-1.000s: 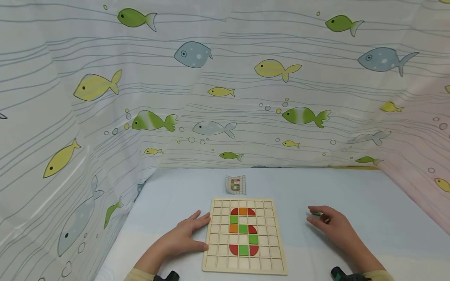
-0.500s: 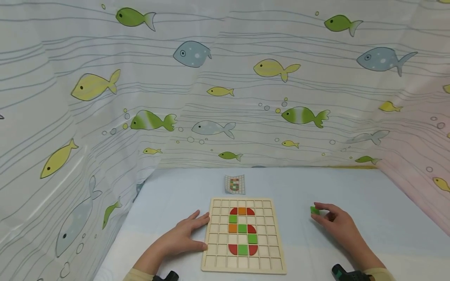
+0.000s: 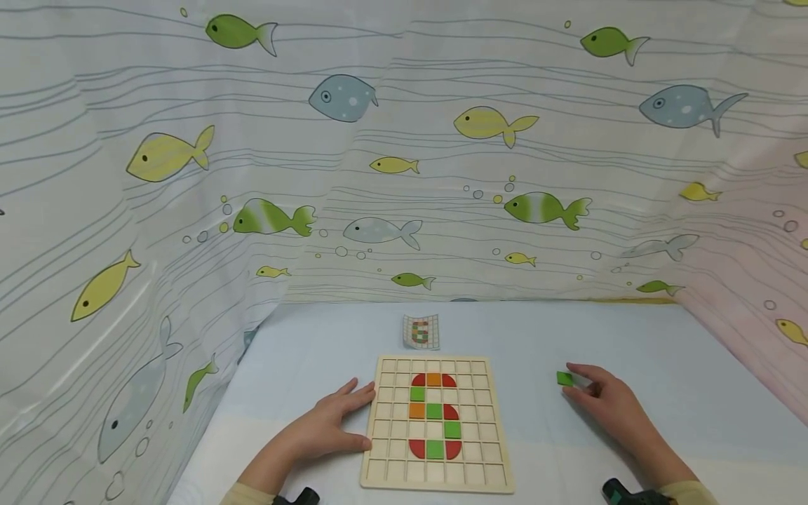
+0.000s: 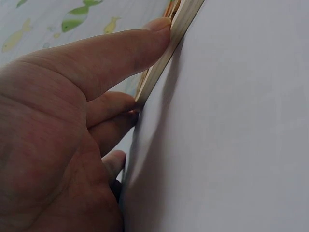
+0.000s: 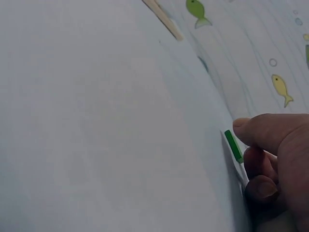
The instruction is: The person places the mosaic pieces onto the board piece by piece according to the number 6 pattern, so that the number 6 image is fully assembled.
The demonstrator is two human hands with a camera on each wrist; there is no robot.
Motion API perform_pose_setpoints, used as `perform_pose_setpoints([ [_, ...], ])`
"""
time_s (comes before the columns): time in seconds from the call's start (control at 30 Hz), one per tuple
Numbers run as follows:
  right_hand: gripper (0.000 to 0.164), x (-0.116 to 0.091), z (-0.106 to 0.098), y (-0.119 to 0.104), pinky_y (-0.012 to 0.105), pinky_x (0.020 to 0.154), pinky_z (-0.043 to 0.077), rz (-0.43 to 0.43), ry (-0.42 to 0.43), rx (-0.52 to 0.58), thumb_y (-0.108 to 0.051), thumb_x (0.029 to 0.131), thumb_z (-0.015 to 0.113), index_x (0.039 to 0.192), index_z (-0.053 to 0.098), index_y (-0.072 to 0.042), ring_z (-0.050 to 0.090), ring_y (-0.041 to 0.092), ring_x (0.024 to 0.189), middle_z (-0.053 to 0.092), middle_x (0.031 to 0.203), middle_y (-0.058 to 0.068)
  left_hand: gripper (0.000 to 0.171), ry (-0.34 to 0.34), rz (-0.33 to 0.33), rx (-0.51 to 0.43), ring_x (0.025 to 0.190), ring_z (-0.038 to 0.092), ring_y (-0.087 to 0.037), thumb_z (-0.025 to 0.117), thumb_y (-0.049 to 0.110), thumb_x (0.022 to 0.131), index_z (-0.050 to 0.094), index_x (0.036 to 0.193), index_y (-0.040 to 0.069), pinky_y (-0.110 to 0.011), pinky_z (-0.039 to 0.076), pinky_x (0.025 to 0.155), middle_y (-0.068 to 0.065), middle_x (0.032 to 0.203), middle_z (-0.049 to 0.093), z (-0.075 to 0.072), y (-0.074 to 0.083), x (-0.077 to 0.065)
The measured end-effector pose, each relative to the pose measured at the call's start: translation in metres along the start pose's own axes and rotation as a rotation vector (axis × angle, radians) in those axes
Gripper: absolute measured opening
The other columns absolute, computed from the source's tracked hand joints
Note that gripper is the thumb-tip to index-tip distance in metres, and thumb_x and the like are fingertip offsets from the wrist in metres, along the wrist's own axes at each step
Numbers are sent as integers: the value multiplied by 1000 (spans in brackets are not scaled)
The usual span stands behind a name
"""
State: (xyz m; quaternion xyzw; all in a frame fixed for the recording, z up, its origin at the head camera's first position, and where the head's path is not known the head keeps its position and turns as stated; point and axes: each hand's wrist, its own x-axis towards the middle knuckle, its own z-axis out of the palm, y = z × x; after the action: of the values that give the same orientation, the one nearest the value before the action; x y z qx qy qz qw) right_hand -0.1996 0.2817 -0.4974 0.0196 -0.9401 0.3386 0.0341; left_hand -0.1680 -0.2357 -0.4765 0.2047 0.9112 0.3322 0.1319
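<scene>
A wooden grid board (image 3: 492, 421) holds red, orange and green pieces that form a figure like a 5 or S. My left hand (image 3: 331, 424) lies along its left edge, fingers spread, thumb tip touching the frame. The left wrist view shows that thumb (image 4: 120, 58) against the board's side (image 4: 176, 36). Right of the board a small green square tile (image 3: 564, 379) lies on the table. My right hand (image 3: 602, 400) is beside it, thumb and forefinger parted at its right side. In the right wrist view the tile (image 5: 233, 146) shows edge-on, right at the fingertips.
A small printed card (image 3: 420, 332) with a similar coloured pattern lies behind the board. White cloth covers the table (image 3: 505, 337). A fish-patterned curtain (image 3: 442, 210) rises at the back and both sides.
The right fingers, which covered most of the green tile, have parted and drawn back slightly right, leaving the tile in plain view. The left hand stays at the board.
</scene>
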Motion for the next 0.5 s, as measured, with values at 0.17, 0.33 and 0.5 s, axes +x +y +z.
perform_pose_setpoints([
  [0.17,57,3,1,-2,30,61,44,-49,-1,-54,-34,88,75,133,61,-1,54,13,72,60,125,20,92,5,-6,-2,148,16,-37,79,57,73,46,150,18,-72,18,104,6,156,36,0,0,0],
  [0.33,49,4,1,-6,30,59,42,-85,-10,-107,-31,89,74,126,66,0,52,13,74,60,121,20,92,1,-5,-10,148,15,-36,79,56,73,47,150,18,-72,18,105,6,156,36,0,0,0],
  [0.5,39,3,2,-8,30,59,44,-81,-10,-143,-27,87,76,118,71,-3,53,13,75,63,113,16,91,-1,-6,-4,148,15,-35,79,56,74,46,150,17,-71,18,106,6,157,35,0,0,0],
])
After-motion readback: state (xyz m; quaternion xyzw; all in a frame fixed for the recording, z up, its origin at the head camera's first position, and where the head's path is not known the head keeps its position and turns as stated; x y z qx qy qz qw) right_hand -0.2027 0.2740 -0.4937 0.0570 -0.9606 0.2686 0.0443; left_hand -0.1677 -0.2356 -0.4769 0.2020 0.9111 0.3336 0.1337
